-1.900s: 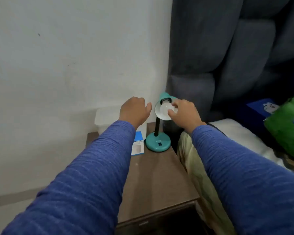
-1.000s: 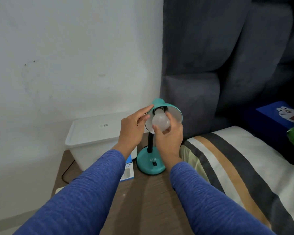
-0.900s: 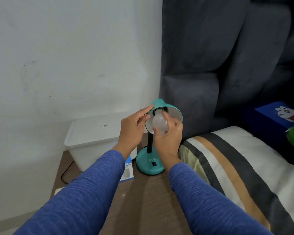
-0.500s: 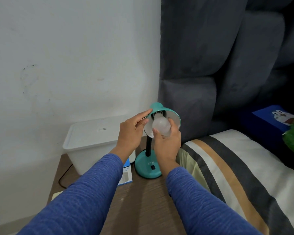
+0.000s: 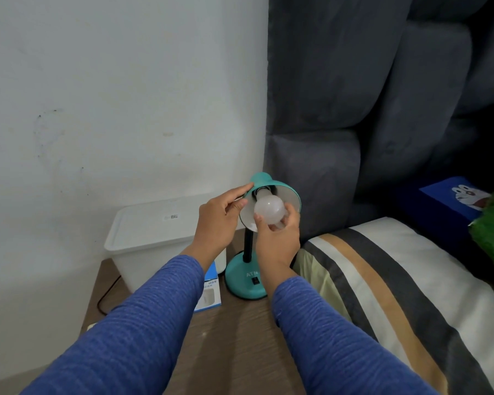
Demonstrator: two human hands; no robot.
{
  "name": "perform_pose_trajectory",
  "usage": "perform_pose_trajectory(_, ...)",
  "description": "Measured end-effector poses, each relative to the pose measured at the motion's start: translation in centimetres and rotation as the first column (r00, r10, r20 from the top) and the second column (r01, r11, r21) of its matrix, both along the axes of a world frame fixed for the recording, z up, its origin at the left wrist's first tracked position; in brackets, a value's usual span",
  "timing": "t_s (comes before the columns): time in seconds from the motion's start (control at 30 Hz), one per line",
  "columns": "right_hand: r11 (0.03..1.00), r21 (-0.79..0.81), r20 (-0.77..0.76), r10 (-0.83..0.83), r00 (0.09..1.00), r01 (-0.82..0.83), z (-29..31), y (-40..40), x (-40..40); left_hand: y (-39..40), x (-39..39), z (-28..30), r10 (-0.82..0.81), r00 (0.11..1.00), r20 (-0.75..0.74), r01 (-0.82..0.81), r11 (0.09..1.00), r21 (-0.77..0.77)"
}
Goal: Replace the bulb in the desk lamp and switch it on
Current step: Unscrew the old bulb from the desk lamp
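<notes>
A teal desk lamp (image 5: 244, 280) stands at the back of a brown bedside table (image 5: 240, 346), its shade (image 5: 285, 192) tilted toward me. A frosted white bulb (image 5: 268, 208) sits in the socket inside the shade and is unlit. My left hand (image 5: 218, 220) pinches the left rim of the shade. From below, my right hand (image 5: 278, 238) grips the bulb with thumb and fingers. A black rocker switch (image 5: 256, 280) shows on the lamp's base.
A blue and white bulb box (image 5: 210, 295) lies flat left of the lamp base, partly under my left sleeve. Behind it stands a white lidded plastic bin (image 5: 154, 238) against the wall. A dark padded headboard (image 5: 354, 109) and a striped pillow (image 5: 382, 295) lie right.
My left hand came from beside the lamp onto the shade's rim. My right hand's grip shifted from the bulb's front to beneath it, and its fingers keep changing position around the bulb.
</notes>
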State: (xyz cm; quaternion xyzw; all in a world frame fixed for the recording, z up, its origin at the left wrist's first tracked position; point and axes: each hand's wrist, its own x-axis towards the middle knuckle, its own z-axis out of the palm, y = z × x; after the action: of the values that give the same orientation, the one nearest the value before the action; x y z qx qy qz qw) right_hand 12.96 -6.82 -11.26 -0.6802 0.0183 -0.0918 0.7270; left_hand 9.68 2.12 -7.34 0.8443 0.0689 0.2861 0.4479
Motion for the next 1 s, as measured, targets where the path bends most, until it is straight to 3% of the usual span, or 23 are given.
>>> perform_pose_trajectory(0.1, 1.000, -0.027, 0.035, 0.005, 0.999, -0.004, 0.01, 0.08, -0.11, -0.11, 0.05, 0.03, -0.006, 1.000, -0.001, 0.006, 1.000, 0.005)
perform_pose_trajectory(0.23, 0.994, 0.110, -0.064, 0.024, 0.998, -0.017, 0.23, 0.39, -0.11, -0.09, 0.07, -0.01, -0.005, 1.000, -0.004, 0.005, 1.000, 0.009)
perform_pose_trajectory(0.37, 1.000, 0.011, -0.030, 0.010, 0.999, -0.010, 0.09, 0.38, -0.08, -0.11, 0.10, 0.05, -0.005, 1.000, -0.002, 0.005, 1.000, 0.002)
perform_pose_trajectory(0.53, 0.995, 0.096, -0.118, 0.027, 0.993, -0.016, 0.36, 0.12, -0.23, -0.22, 0.09, -0.03, -0.008, 1.000, -0.001, 0.008, 1.000, -0.006)
perform_pose_trajectory(0.7, 1.000, 0.007, -0.045, 0.024, 0.999, -0.023, 0.30, 0.24, -0.19, -0.25, 0.10, 0.10, 0.005, 1.000, -0.011, -0.005, 1.000, 0.000)
perform_pose_trajectory(0.83, 0.992, 0.109, -0.094, 0.067, 0.993, -0.056, 0.70, 0.27, -0.27, -0.34, -0.02, 0.17, 0.002, 1.000, -0.011, -0.002, 1.000, -0.012)
perform_pose_trajectory(1.0, 1.000, 0.006, -0.011, 0.028, 1.000, -0.028, 0.63, 0.68, -0.38, -0.26, -0.01, 0.31, -0.011, 1.000, -0.020, 0.011, 1.000, -0.010)
